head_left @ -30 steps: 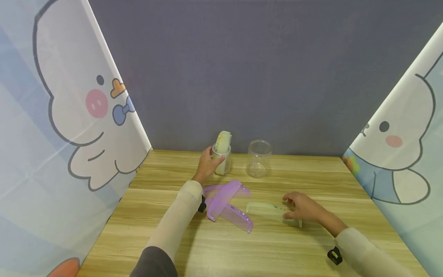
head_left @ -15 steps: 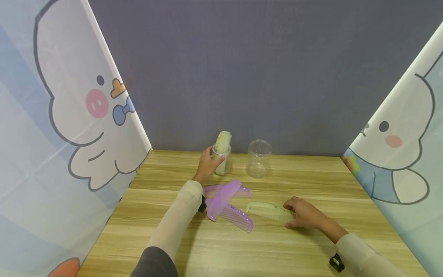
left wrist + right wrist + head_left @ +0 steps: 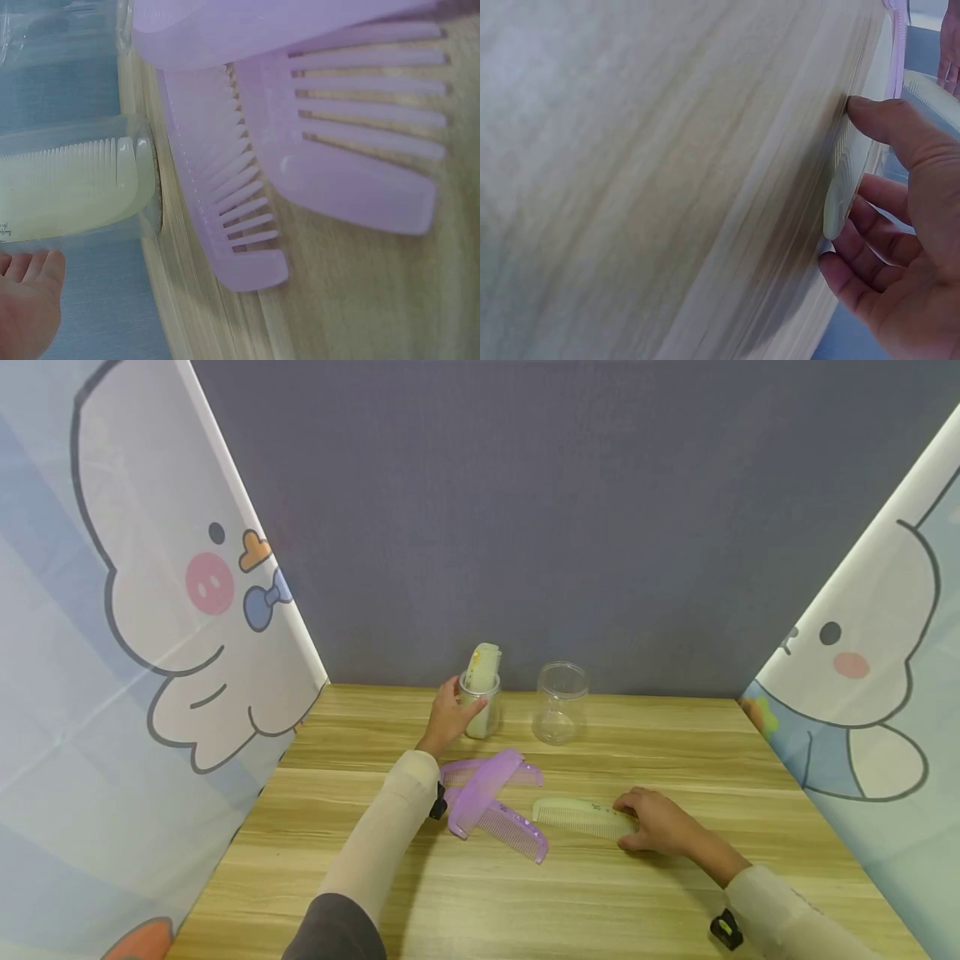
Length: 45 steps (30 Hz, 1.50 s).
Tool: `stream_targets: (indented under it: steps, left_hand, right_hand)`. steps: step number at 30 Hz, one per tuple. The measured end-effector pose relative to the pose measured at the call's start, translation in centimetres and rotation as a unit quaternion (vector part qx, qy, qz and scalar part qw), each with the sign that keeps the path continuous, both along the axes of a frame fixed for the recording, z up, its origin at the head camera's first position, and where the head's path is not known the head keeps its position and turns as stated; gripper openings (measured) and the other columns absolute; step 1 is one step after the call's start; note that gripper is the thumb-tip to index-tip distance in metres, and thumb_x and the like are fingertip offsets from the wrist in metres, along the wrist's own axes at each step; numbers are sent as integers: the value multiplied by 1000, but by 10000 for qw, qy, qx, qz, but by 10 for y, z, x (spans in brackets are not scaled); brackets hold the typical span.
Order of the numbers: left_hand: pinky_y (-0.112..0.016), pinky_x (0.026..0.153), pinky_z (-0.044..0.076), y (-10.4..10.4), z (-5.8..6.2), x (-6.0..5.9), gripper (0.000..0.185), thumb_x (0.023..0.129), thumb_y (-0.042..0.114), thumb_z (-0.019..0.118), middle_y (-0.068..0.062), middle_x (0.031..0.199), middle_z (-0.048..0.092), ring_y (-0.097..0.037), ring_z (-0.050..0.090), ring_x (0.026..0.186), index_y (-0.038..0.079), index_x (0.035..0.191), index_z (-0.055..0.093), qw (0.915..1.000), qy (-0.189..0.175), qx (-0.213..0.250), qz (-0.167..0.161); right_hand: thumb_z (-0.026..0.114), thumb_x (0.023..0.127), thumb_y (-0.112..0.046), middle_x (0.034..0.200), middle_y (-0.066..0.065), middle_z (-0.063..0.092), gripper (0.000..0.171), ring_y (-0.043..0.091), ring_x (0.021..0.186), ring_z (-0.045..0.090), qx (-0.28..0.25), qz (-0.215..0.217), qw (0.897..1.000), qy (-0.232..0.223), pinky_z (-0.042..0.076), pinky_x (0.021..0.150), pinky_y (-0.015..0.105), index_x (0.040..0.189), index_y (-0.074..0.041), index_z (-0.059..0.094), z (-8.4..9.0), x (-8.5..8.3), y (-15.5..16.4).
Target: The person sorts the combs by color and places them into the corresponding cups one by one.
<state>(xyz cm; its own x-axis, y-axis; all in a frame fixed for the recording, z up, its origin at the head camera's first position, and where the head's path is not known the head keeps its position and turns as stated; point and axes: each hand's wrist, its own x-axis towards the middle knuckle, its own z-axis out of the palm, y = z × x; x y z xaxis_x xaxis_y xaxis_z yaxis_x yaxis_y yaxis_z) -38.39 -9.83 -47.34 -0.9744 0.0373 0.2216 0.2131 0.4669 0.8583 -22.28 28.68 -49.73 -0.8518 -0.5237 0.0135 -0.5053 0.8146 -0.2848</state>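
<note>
My left hand (image 3: 453, 710) grips a small clear jar (image 3: 483, 714) at the back of the wooden table (image 3: 375, 893). A pale green comb (image 3: 482, 664) stands upright in that jar. My right hand (image 3: 647, 823) pinches the right end of another pale green comb (image 3: 573, 817) that lies flat on the table. In the right wrist view the thumb (image 3: 900, 127) is on one side of this comb's end (image 3: 846, 180) and curled fingers (image 3: 862, 266) on the other. Three purple combs (image 3: 487, 795) lie crossed between my arms and fill the left wrist view (image 3: 315, 135) beside the jar (image 3: 75, 187).
An empty clear jar (image 3: 561, 703) stands just right of the held one, near the grey back wall (image 3: 525, 527). Cartoon-printed curtains close off the left (image 3: 112, 610) and right (image 3: 885, 677) sides. Bare wood lies along the table's front.
My right hand has slid slightly left and closed round the flat green comb's right end, which it earlier only hovered over with spread fingers. The left hand and jar have stayed put.
</note>
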Motion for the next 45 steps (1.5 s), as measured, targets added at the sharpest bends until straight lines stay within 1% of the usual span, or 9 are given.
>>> stream_targets:
  steps: [13,16,20,24,27,31,34,38,45]
  left_hand:
    - [-47,112,46,0,0,1,77,93,37,75,-18,146,47,-33,48,136,4,152,38,10000,56,5,-22]
    - [-47,112,46,0,-1,0,78,93,38,74,-17,146,47,-33,48,136,4,152,37,10000,72,-11,-30]
    - [-48,112,46,1,0,0,77,93,38,74,-18,147,47,-34,48,137,4,152,37,9999,105,6,-34]
    - [-47,112,46,1,0,0,76,94,38,74,-17,147,46,-33,47,137,5,152,37,10000,69,-15,-31]
    - [-47,113,46,0,0,1,76,94,38,74,-16,147,46,-33,47,137,5,152,37,10000,38,-8,-30]
    - [-47,113,46,0,0,1,77,94,37,74,-17,147,46,-33,47,137,4,152,37,10000,35,23,-29]
    - [-47,113,46,0,-1,1,76,94,37,74,-17,147,47,-33,47,137,4,152,37,10000,38,-12,-29]
    - [-47,112,46,0,-2,1,76,94,38,74,-17,146,47,-33,48,136,4,152,37,10000,40,-13,-49]
    - [-47,112,46,-1,-3,-2,78,93,39,75,-16,147,47,-33,48,137,6,152,37,10000,33,50,-45]
  right_hand:
    - [86,74,-37,102,-5,68,51,5,86,59,89,-39,9996,267,56,76,32,113,-7,72,-2,-5,-1]
    - [86,71,-37,100,-6,68,53,3,83,58,80,-33,9990,432,56,73,30,113,-8,72,-3,-9,-1]
    - [87,67,-32,96,-6,67,52,3,80,58,61,74,9960,891,55,69,28,110,-7,72,0,-16,-3]
    - [88,67,-30,92,-6,67,51,6,79,59,37,122,9925,1214,54,66,26,109,-7,72,7,-24,-3]
    - [90,67,-30,92,-5,66,52,8,78,60,26,69,9922,1246,53,64,26,110,-7,73,14,-30,-3]
    - [89,70,-29,94,-1,67,53,12,79,62,39,53,9922,1241,54,65,30,113,-4,72,24,-39,-4]
    - [87,73,-27,96,3,67,51,15,80,63,-11,49,9920,1262,54,65,32,114,-1,71,33,-45,-5]
    - [86,73,-25,96,5,67,50,16,80,63,-100,-10,9911,1324,55,66,34,113,-1,70,44,-52,-6]
    - [87,72,-27,97,7,68,52,17,79,62,-60,-51,9860,1668,54,67,36,113,-1,71,59,-66,-9]
